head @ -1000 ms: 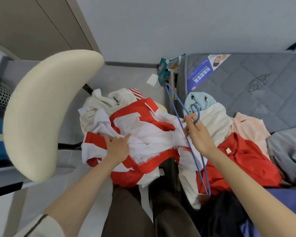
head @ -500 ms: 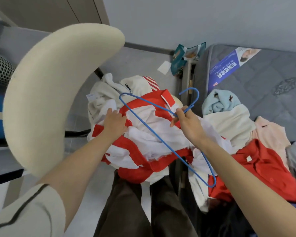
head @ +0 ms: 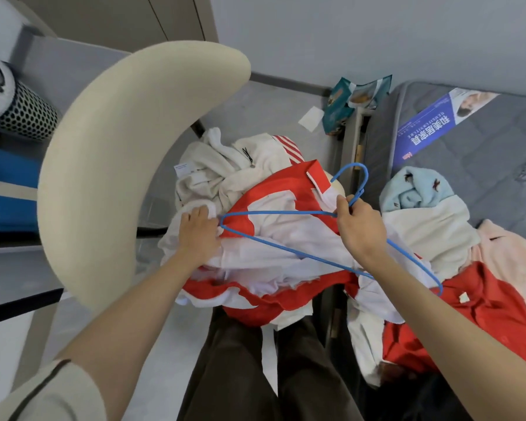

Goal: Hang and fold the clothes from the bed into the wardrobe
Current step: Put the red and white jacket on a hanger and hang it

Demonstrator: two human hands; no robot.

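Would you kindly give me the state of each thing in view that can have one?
blue hanger: bare, held over the pile at its neck.
right hand: pinching the blue hanger's neck.
left hand: gripping the red and white garment.
red and white garment: crumpled, not yet on the hanger.
red shirt: unfolded, heaped on the bed.
light blue garment: bunched up on the bed.
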